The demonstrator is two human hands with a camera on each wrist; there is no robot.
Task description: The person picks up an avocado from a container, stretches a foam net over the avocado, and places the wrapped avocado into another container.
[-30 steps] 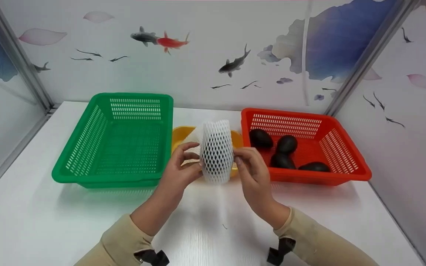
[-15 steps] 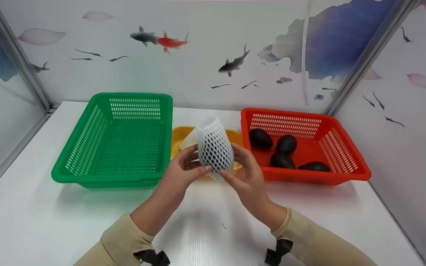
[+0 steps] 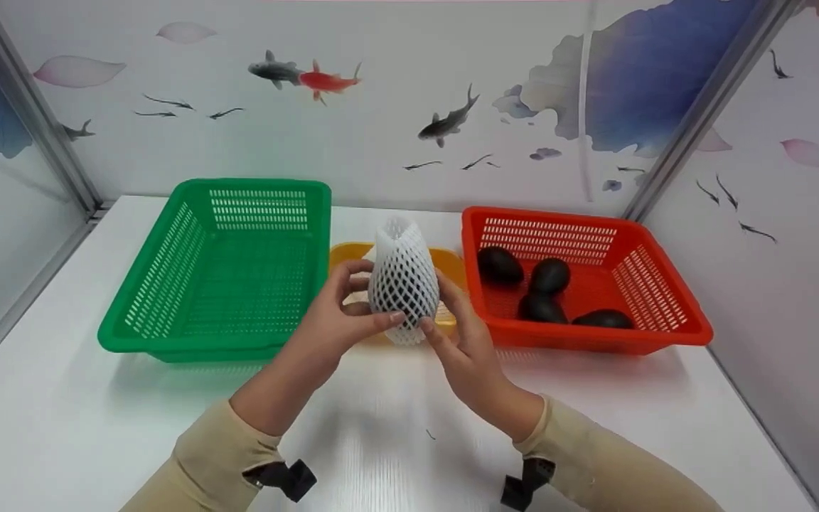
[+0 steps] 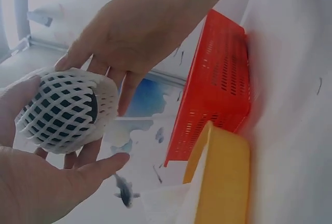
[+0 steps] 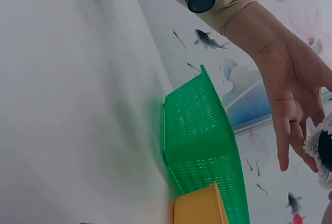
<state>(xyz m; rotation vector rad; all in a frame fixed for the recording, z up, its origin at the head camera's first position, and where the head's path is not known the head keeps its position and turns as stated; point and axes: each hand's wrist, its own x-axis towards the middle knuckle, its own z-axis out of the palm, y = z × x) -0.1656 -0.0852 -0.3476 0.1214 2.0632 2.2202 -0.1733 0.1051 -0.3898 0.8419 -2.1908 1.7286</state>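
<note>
A dark, egg-shaped avocado [image 4: 95, 110] sits inside a white foam net sleeve [image 3: 404, 274], raised above the table. The sleeve stands nearly upright, its loose upper end narrowing above the fruit. From the left side, my left hand [image 3: 328, 320] holds it, thumb on the near face and fingers round the side. My right hand [image 3: 468, 348] grips the opposite side, its thumb low on the sleeve near the left thumb. In the left wrist view, the dark fruit shows through the mesh and at the sleeve's open lower end. The right wrist view catches only part of it at the right edge.
On the left stands a green basket [image 3: 214, 346]. Behind the hands is a yellow basket [image 3: 349, 250] with white foam material in it, partly hidden. A red basket [image 3: 594, 341] at the right contains several dark avocados [image 3: 500, 265]. Printed wall panels [image 3: 381, 135] border the table.
The netted avocado has shifted slightly left and away from me, tilting left and then coming nearly upright. Both thumbs have moved onto its near lower face. The baskets stay in place.
</note>
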